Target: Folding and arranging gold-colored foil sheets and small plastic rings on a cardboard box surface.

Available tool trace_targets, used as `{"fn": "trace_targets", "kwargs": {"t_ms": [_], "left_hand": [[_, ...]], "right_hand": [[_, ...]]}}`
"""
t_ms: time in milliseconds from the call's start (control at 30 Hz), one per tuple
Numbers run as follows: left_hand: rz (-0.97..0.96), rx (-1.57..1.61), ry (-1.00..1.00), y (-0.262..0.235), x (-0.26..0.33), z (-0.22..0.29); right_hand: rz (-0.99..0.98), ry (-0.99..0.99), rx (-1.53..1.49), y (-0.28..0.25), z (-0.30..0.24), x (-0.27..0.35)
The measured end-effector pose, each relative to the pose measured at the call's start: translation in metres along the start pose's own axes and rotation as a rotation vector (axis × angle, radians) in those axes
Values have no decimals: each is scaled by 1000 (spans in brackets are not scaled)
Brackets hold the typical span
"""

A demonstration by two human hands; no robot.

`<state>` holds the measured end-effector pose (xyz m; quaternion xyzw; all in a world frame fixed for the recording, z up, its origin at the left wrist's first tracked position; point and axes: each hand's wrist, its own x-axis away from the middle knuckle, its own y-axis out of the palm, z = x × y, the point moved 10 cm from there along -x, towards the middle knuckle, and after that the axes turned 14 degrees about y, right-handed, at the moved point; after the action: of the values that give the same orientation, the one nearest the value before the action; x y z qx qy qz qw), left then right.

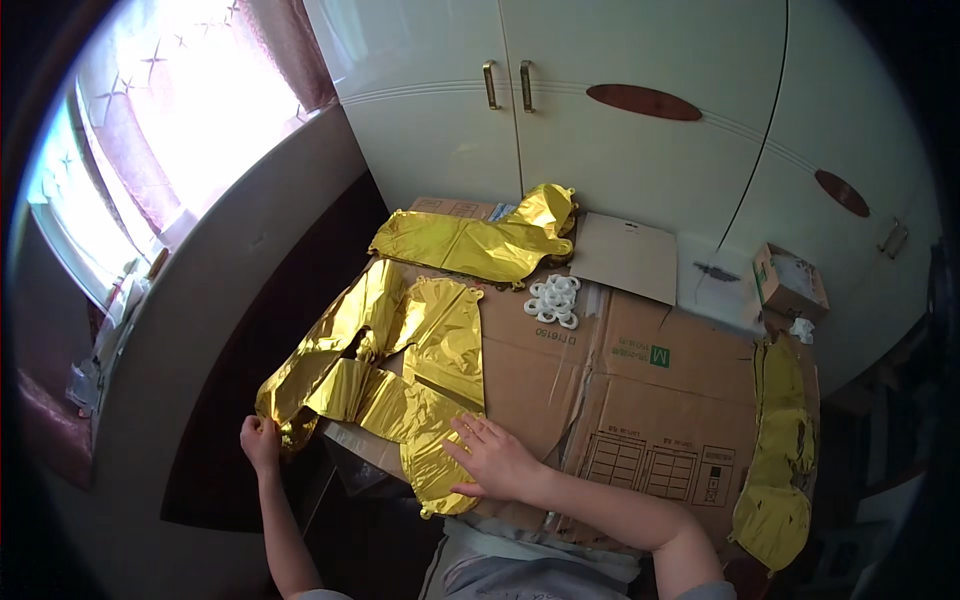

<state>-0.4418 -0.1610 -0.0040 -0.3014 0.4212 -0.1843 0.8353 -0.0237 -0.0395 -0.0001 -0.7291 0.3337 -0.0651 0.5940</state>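
Observation:
A flat gold foil balloon [437, 400] lies across the left part of the cardboard, and another length of gold foil [345, 330] folds away from it on the left. My left hand [260, 442] is closed on the lower left end of that foil, past the cardboard's edge. Spread flat, my right hand [495, 460] rests on the lower part of the balloon with its fingers apart. Whether the two foil parts belong to one balloon I cannot tell.
More flat gold balloons lie at the back [470, 245] and along the right edge [778, 450]. White rings [553, 302] are heaped mid-cardboard [660, 400]. Behind them sit a grey-beige board [627, 257] and a small open box [790, 282]. White cabinets [640, 50] stand behind; a curtained window is at left.

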Motion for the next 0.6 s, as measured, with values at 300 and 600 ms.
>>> {"fn": "trace_targets", "kwargs": {"t_ms": [300,600], "left_hand": [[-48,-126,399,-5,18,147],[-955,519,763,40,99,322]], "right_hand": [[-144,-269,42,-1,-58,31],[-174,-3,-363,-8,-28,12]]}}
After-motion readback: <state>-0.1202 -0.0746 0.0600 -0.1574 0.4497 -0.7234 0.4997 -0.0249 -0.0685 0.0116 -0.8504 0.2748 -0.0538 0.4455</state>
